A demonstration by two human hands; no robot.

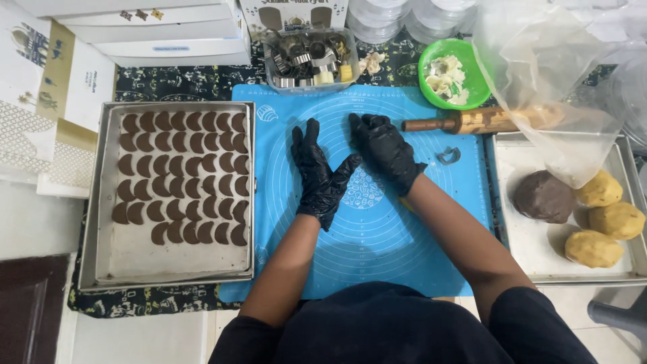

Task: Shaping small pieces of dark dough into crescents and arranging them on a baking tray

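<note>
Blue mat bears two gloved hands, left hand, right hand.

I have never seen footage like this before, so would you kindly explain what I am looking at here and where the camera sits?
There is one picture, taken by a camera worn on a person's head, looking straight down at their own arms and worktop. No machine is involved. Both hands wear black gloves: the left hand lies flat and open on a blue baking mat, and the right hand is curled beside it. Neither visibly holds anything. To the left stands a metal tray with rows of brown crescent-shaped cookies. To the right, another tray carries one brown dough ball and three yellow dough balls. Beyond the mat lie a wooden rolling pin, a small metal cutter, a clear tub of cutters and a green bowl.
</note>
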